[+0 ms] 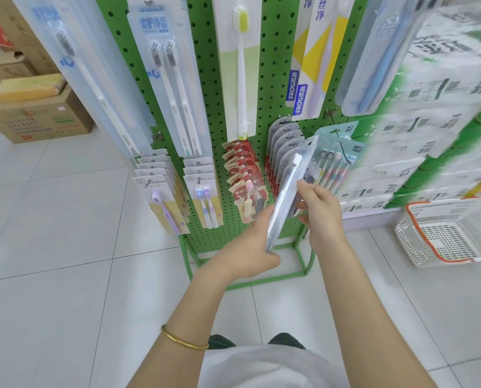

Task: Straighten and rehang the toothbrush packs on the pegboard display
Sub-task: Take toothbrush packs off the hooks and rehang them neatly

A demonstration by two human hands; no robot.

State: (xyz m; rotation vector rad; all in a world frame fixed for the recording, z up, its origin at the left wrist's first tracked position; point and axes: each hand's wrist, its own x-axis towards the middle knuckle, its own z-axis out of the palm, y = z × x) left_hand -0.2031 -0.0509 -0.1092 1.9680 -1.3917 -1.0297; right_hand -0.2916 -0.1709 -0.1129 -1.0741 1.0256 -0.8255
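Note:
A green pegboard stand (205,88) carries many hanging toothbrush packs. I hold one clear grey toothbrush pack (288,189) tilted in front of its lower right part. My left hand (251,246) grips the pack's lower end. My right hand (319,203) pinches its right edge near the middle. Right behind the held pack hangs a row of grey packs (282,141) on a hook. A pack of coloured brushes (335,161) hangs to their right, and a row of red packs (242,163) to their left.
A white and orange shopping basket (443,233) sits on the tiled floor at the right. Stacked white cartons (429,121) stand behind it. Cardboard boxes (38,116) sit at the left. The stand's green base frame (261,281) reaches out over the floor toward me.

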